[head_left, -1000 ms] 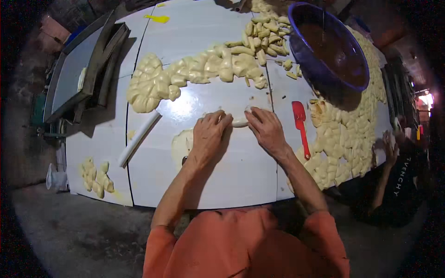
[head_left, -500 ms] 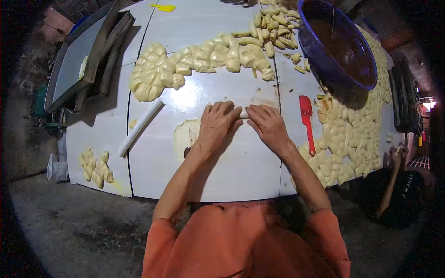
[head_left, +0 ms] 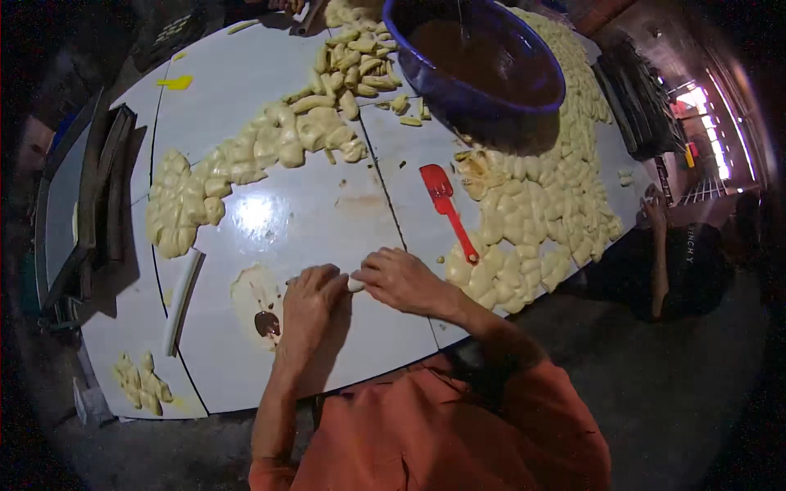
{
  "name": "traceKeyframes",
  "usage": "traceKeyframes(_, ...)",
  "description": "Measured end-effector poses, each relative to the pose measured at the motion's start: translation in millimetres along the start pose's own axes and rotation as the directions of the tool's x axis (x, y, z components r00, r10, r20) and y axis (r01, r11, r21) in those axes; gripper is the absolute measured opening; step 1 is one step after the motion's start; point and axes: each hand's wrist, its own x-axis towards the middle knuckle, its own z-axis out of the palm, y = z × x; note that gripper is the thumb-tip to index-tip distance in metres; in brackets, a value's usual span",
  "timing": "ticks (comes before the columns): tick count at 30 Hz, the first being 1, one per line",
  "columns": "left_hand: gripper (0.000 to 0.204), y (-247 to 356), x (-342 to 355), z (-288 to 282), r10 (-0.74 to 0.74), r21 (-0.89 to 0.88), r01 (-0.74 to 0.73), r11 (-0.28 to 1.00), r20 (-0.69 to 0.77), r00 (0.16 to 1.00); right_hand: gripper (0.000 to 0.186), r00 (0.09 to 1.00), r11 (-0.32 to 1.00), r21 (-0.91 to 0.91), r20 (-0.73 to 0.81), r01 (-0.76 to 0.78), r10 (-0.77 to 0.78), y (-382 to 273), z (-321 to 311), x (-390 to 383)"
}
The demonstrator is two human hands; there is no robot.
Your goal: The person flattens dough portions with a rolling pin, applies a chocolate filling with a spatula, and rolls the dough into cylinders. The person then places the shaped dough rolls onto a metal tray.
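A small pale dough roll lies on the white table between my two hands, with only its middle part showing. My left hand is curled over its left end, and my right hand closes over the other end with its fingers bent. Beside my left hand is a thin flattened sheet of dough with a dark brown blob of filling on it. Farther left rests a white rolling pin. A band of plump dough pieces stretches across the table beyond my hands.
A blue basin of brown liquid stands at the far right, near peeled bananas. Dough pieces cover the right side beside a red spatula. Metal trays lean left; a yellow scraper lies far left. Another person is at right.
The view has swung to the right, so the table appears turned. My hands have come closer to the table's front edge with the dough roll. My left forearm uncovers more of the brown filling.
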Motion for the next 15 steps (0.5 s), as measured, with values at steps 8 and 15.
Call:
traceKeyframes(8,0.051,8.7,-30.3,-9.9,-0.066,0.090,0.079,0.993,-0.140,0.988,0.029,0.724,0.778,0.012,-0.355,-0.629,0.591,75.7,-95.5,-7.0)
traceKeyframes(15,0.031,19.0,-77.7,-24.1,-0.219,0.033,0.237,0.971,-0.278,0.935,0.022,0.763,0.629,-0.432,-0.338,-0.646,0.552,185.2,-114.8,-9.9)
